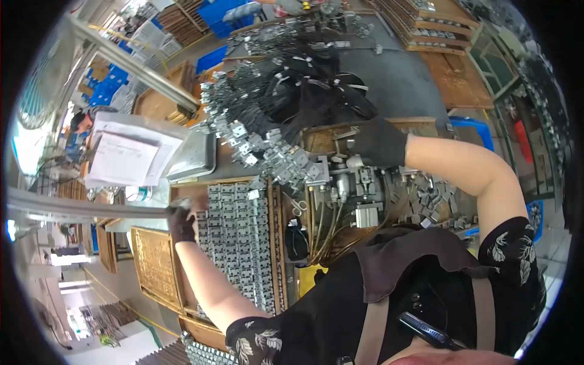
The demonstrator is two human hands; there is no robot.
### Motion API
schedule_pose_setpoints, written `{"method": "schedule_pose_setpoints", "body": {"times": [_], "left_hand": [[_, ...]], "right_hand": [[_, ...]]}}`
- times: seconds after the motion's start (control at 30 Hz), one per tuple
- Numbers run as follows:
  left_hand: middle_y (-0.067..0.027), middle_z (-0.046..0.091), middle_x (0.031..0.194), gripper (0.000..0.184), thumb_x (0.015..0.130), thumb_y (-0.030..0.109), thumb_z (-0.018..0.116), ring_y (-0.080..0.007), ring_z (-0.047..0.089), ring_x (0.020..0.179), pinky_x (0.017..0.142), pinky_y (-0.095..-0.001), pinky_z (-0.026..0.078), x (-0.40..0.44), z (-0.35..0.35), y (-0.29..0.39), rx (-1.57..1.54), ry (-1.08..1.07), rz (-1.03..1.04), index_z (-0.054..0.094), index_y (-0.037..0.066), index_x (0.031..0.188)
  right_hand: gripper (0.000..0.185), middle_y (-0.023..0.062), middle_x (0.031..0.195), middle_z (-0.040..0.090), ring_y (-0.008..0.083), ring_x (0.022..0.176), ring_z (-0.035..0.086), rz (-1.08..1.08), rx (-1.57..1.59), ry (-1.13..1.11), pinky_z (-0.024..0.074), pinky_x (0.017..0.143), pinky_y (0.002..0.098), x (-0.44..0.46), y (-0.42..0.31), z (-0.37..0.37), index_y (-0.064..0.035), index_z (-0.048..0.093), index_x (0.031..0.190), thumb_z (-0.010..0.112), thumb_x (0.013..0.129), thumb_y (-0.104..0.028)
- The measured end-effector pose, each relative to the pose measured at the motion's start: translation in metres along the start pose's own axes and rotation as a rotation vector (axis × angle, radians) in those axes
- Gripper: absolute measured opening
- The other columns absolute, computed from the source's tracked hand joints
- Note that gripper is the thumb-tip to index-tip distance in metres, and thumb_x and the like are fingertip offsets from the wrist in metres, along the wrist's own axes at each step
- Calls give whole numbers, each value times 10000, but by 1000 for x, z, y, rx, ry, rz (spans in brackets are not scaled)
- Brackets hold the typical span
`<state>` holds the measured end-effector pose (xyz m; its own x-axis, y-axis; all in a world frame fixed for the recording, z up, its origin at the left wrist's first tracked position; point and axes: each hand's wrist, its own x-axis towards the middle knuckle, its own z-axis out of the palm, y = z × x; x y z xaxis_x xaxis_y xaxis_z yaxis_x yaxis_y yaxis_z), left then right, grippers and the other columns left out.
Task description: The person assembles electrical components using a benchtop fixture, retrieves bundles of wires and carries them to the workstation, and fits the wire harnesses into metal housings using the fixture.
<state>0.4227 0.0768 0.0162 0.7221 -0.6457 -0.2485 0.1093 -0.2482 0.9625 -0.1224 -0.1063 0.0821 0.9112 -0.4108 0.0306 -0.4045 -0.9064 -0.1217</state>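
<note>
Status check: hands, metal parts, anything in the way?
Left hand by the tray, right hand at the machine; both grips unclear. Metal parts in rows in the tray. Possibly in the way: heaped metal blocks between the hands.

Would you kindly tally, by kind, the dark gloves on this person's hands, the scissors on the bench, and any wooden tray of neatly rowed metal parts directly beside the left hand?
Dark gloves: 2
Scissors: 1 pair
Wooden tray beside the left hand: 1
Total: 4
</note>
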Motion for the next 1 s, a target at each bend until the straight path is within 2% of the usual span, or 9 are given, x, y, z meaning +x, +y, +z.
{"method": "schedule_pose_setpoints", "body": {"times": [0.1,0.17,0.3,0.37,0.43,0.63,0.7,0.83,1.0], "left_hand": [[-88,592,1020,365,777,198,659,-240,597,927,741,-456,525,-34,47,54,-423,-189,167,511,95,1094],[-85,621,979,241,920,176,516,-209,604,901,793,-399,520,-59,96,69,174,-370,691,512,42,1120],[-26,549,898,439,753,-6,675,-150,553,773,711,-314,518,-153,205,73,-383,-928,-62,497,50,1150],[-78,569,1029,605,702,23,726,-189,597,874,747,-329,541,-203,253,48,-75,-1110,183,463,43,1247],[-107,562,1094,633,676,44,767,-216,603,953,809,-383,543,-216,290,-6,-95,-1193,-57,471,33,1236],[-150,590,1081,575,737,112,717,-232,616,941,790,-358,547,-237,375,-84,356,-951,226,455,-32,1227],[-137,604,1050,512,747,80,663,-237,620,926,775,-355,540,-240,384,-82,-110,-1005,-322,468,-40,1204],[-106,591,969,310,769,82,634,-181,601,838,731,-309,531,-236,360,-54,-807,-1125,-582,560,24,1065],[-59,621,879,452,704,120,721,-193,628,762,709,-345,528,-191,297,40,-104,-825,74,542,20,1107]], "right_hand": [[174,121,774,653,339,735,633,-9,140,-213,491,649,468,-15,3,17,-83,662,785,634,739,-248],[174,146,865,657,336,796,639,27,53,-493,499,687,461,-23,6,45,-70,669,834,620,710,-183],[176,144,888,660,345,798,642,62,29,-469,500,701,460,-36,8,20,-74,682,832,638,701,-183],[126,127,843,659,338,736,643,43,43,-307,492,663,464,-55,26,23,-91,685,762,627,678,-165],[137,117,801,658,316,708,642,65,-169,-280,480,635,460,-78,53,36,-98,684,753,625,664,-183],[190,110,890,673,316,801,649,165,-218,-597,493,708,453,-74,55,13,-104,699,815,608,655,-151],[272,94,971,677,314,910,647,85,-123,-734,499,782,436,-60,46,11,-143,708,926,603,676,-151],[264,83,930,671,306,883,646,25,-245,-937,509,742,448,-19,39,4,-173,708,937,618,689,-187],[246,94,812,656,307,818,643,15,-73,-456,508,692,451,12,28,-10,-169,699,905,629,670,-155]]}}
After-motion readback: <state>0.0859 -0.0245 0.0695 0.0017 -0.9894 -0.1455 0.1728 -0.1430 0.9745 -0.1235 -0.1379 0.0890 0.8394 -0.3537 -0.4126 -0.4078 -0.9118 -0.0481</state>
